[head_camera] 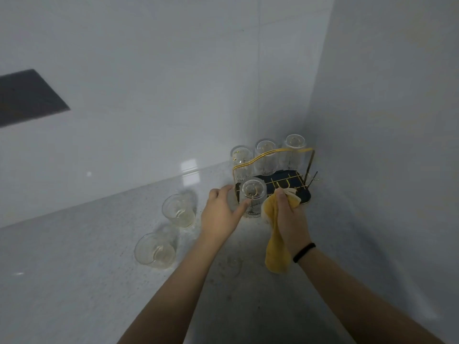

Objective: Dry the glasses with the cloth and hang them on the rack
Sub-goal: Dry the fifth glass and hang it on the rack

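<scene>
Now we stand at a pale speckled counter (74, 256) set into a corner of white tiled walls. Our right hand (290, 219) is curled tight round a yellow cloth (275, 254), which is bunched in the fist and hangs down below the wrist. Our left hand (221, 212) reaches to the front inverted glass (253, 197) on the rack (280, 187); the fingers lie fairly straight, thumb and forefinger spread on either side of the glass, the forefinger touching its ribbed wall, and we cannot tell whether they truly pinch it. This glass sits mouth down at the rack's near left corner. Three more ribbed glasses (267, 157) stand inverted along the rack's far side, behind its gold wire handle. The rack has a dark tray base with gold pegs, and stands tucked into the corner. Two glasses (178, 209) remain upright on the counter to the left of our left hand, near each other.
</scene>
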Motion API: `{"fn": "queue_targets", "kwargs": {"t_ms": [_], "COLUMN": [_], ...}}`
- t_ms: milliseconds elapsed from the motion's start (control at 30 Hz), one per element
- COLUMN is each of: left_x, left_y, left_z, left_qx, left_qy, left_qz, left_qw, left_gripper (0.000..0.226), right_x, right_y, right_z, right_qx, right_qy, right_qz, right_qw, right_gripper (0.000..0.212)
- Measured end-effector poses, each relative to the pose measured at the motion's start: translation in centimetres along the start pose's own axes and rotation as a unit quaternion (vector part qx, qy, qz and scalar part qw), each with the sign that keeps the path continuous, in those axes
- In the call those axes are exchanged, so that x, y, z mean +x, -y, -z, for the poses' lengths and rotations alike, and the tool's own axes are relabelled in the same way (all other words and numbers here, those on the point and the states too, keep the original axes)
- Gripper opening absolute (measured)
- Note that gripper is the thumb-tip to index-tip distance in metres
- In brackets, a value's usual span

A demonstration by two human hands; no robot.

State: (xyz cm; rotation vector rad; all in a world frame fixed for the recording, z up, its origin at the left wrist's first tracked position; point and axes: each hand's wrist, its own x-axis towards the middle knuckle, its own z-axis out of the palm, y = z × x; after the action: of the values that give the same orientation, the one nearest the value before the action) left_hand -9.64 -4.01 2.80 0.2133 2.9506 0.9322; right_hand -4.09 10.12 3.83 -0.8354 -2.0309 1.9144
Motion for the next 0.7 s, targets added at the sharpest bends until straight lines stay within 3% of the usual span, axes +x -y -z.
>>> {"fn": "queue_targets", "kwargs": {"t_ms": [100, 200, 367, 467, 700], "left_x": [-1.8, -3.6, -6.2, -6.7, -6.5], "left_y": [2.4, 6.6, 15.0, 17.7, 20.6], "left_z": [1.7, 3.5, 6.3, 7.0, 7.8], "left_qx": [-0.019, 0.051, 0.154, 0.109, -0.049], "left_qy": [-0.028, -0.049, 0.014, 0.058, 0.105], "left_qz": [0.002, 0.028, 0.134, 0.168, 0.156], "left_qw": [0.999, 0.997, 0.979, 0.978, 0.981], "left_gripper": [0.058, 0.057, 0.087, 0.098, 0.095], "right_x": [-1.8, -4.3, -9.6, -11.8, -14.9], "right_y": [-0.2, -0.4, -0.4, -0.5, -1.9], "right_z": [-1.7, -4.1, -8.5, -10.1, -11.6], "right_qx": [-0.003, -0.016, -0.031, -0.051, -0.087], "right_qy": [0.011, 0.028, 0.026, 0.022, -0.01], "right_qz": [0.0, -0.003, 0.015, 0.006, -0.02], "right_qw": [1.0, 0.999, 0.999, 0.998, 0.996], "right_gripper": [0.032, 0.044, 0.053, 0.056, 0.046]}}
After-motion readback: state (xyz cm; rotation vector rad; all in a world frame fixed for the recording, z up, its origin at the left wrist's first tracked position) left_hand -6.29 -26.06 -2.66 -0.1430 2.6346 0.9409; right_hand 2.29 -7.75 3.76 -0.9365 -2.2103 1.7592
